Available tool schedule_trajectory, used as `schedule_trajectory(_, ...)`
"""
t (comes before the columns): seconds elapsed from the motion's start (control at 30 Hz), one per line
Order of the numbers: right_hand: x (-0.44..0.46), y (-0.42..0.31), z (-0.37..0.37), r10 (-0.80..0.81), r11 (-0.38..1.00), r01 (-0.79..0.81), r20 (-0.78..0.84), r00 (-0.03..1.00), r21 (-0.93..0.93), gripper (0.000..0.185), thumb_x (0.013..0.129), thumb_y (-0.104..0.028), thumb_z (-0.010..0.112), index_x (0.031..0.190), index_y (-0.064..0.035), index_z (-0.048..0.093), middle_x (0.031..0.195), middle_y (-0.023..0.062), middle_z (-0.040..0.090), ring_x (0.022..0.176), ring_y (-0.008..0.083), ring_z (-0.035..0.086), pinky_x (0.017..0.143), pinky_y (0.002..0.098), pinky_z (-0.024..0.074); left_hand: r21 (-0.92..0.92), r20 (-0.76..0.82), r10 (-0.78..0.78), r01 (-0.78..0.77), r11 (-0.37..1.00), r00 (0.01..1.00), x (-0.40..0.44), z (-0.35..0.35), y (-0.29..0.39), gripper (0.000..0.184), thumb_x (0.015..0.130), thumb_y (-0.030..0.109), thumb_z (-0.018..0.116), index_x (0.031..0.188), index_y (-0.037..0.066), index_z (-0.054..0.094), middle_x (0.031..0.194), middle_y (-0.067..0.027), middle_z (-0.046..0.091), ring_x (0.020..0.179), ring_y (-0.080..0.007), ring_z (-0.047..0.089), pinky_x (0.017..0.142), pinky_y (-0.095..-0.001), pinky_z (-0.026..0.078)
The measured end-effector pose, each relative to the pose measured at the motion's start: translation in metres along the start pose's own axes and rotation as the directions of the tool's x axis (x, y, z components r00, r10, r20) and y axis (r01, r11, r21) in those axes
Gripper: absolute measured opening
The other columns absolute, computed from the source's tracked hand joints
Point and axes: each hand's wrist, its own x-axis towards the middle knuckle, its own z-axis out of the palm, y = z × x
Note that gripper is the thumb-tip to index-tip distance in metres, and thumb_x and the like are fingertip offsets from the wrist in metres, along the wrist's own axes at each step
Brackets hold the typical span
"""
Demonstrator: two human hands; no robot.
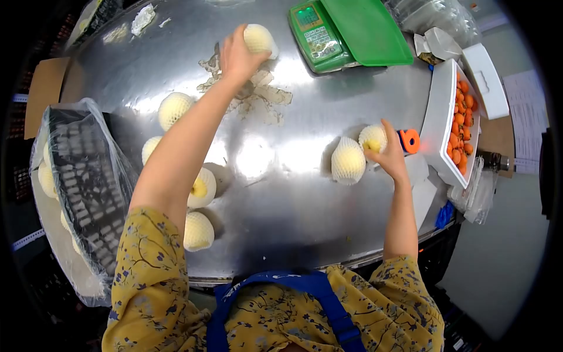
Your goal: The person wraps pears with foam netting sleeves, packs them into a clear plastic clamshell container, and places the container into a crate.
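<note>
At the far side of the metal table, my left hand (pixel 237 57) is closed around a round yellow fruit in a white foam net (pixel 260 41). On the right, my right hand (pixel 389 154) grips a second netted fruit (pixel 371 136), its thumb against the bare yellow opening. Close beside that one lies another netted fruit (pixel 348 161). Under and beside my left forearm sit several more, among them a far one (pixel 175 111), one with its yellow opening showing (pixel 202 188), and a near one (pixel 199 231).
A green scale (pixel 319 41) stands at the back. To the right are a white foam box (pixel 441 123) of small orange fruit and an orange tape dispenser (pixel 409 141). A plastic-lined crate (pixel 88 188) with netted fruit is at left. Peeling residue (pixel 272 97) marks the metal tabletop (pixel 275 217).
</note>
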Motion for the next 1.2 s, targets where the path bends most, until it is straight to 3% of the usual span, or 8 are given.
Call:
schedule_trajectory(0.23,-0.011,-0.053,-0.031,-0.282,0.959,0.271,-0.264,0.922,-0.079,0.079,0.061,-0.015,0.080,0.130,-0.0047,0.042,0.128,0.0153,0.046,0.118,0.0293,0.044,0.098,0.0401,0.0369,-0.097,0.159,-0.215,0.232,0.968,0.963,0.065,0.044,-0.025,0.092,0.054,0.041,0.081,0.129,0.004,0.043,0.117,-0.0220,0.057,0.106,-0.0302,0.058,0.093,-0.0350,0.045)
schedule_trajectory(0.4,0.000,-0.102,0.013,-0.187,0.844,0.181,-0.039,0.982,0.504,0.063,0.074,-0.016,0.073,0.129,-0.0053,0.043,0.125,0.0118,0.048,0.113,0.0217,0.049,0.089,0.0351,0.0438,-0.538,0.155,-0.380,0.401,0.742,0.912,0.029,0.037,-0.018,0.070,0.061,0.025,0.078,0.121,0.003,0.049,0.104,-0.0166,0.063,0.096,-0.0249,0.062,0.082,-0.0344,0.051)
schedule_trajectory(0.53,0.006,-0.155,0.056,0.010,0.493,-0.082,0.089,0.996,0.866,0.065,0.079,-0.020,0.070,0.133,-0.0064,0.036,0.120,0.0129,0.048,0.111,0.0214,0.050,0.086,0.0341,0.0459,-0.392,-0.012,0.226,-0.213,0.895,0.974,-0.062,-0.006,0.024,0.064,0.059,0.015,0.076,0.117,0.005,0.051,0.112,-0.0160,0.056,0.102,-0.0296,0.056,0.088,-0.0402,0.045)
schedule_trajectory(0.63,-0.002,-0.181,0.074,-0.030,0.040,-0.362,0.363,0.931,0.931,0.064,0.082,-0.023,0.068,0.134,-0.0073,0.033,0.119,0.0125,0.048,0.109,0.0199,0.050,0.085,0.0318,0.0460,-0.234,-0.007,0.673,-0.656,0.718,0.740,-0.134,-0.044,0.050,0.077,0.059,0.011,0.074,0.129,0.006,0.042,0.126,-0.0145,0.048,0.115,-0.0353,0.046,0.099,-0.0423,0.037)
schedule_trajectory(0.8,-0.051,-0.188,0.101,-0.043,0.226,-0.111,0.124,0.991,0.968,0.037,0.093,-0.018,0.051,0.126,-0.0024,0.044,0.111,0.0090,0.056,0.101,0.0150,0.053,0.089,0.0268,0.0424,-0.422,-0.035,0.000,-0.014,0.907,0.999,-0.215,-0.083,0.054,0.088,0.064,0.013,0.078,0.136,0.000,0.030,0.125,-0.0185,0.045,0.114,-0.0305,0.046,0.098,-0.0397,0.037)
schedule_trajectory(0.9,-0.074,-0.198,0.100,-0.210,0.490,0.266,-0.184,0.960,0.830,0.031,0.094,-0.019,0.049,0.119,-0.0006,0.051,0.110,0.0110,0.057,0.098,0.0177,0.055,0.088,0.0285,0.0433,-0.846,0.349,-0.181,0.392,0.361,0.919,-0.235,-0.090,0.054,0.082,0.069,0.017,0.078,0.135,0.000,0.033,0.124,-0.0166,0.046,0.111,-0.0240,0.048,0.094,-0.0348,0.041)
schedule_trajectory(1.1,-0.097,-0.202,0.073,-0.447,0.748,0.510,-0.245,0.860,0.425,0.030,0.096,-0.022,0.047,0.105,0.0032,0.060,0.110,0.0146,0.059,0.097,0.0250,0.059,0.084,0.0303,0.0461,-0.907,0.418,-0.163,0.421,-0.021,0.894,-0.265,-0.113,0.049,0.067,0.072,0.022,0.077,0.127,0.003,0.043,0.116,-0.0115,0.055,0.106,-0.0211,0.056,0.094,-0.0352,0.045)
schedule_trajectory(1.2,-0.096,-0.192,0.076,-0.036,0.394,-0.162,0.191,0.981,0.905,0.029,0.097,-0.021,0.043,0.103,0.0034,0.058,0.107,0.0125,0.061,0.096,0.0221,0.059,0.083,0.0322,0.0490,-0.864,0.488,-0.052,0.474,-0.168,0.871,-0.282,-0.116,0.040,0.067,0.074,0.035,0.074,0.127,0.005,0.044,0.121,-0.0103,0.054,0.111,-0.0226,0.053,0.098,-0.0384,0.042)
